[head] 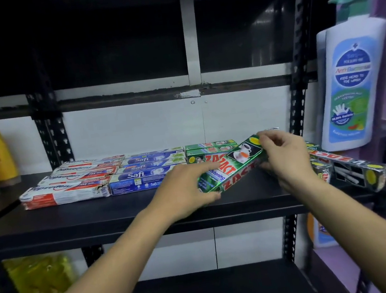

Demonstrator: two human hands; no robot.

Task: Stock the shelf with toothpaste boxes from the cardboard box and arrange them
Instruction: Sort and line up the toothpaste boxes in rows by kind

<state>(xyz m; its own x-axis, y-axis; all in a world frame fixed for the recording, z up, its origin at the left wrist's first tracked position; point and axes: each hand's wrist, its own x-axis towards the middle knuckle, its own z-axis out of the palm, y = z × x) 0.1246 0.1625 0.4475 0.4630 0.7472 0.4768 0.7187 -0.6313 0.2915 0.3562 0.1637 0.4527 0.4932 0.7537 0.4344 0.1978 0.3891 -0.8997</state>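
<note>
both hands hold a green zact box (232, 166) tilted above the shelf (122, 211); left hand (185, 191) grips its near end, right hand (285, 157) pinches the far end; pepsodent (66, 192), safi (140, 177) and zact rows (209, 148) look placed; loose zact boxes (342, 167) at right still need arranging; cardboard box unseen.

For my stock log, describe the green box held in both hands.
The green box is a long glossy carton, seemingly card, with red Zact lettering, a white whitening band and a cup picture. It is tilted, right end higher, over the black shelf. The left hand grips its lower end; the right hand pinches its upper end.
</note>
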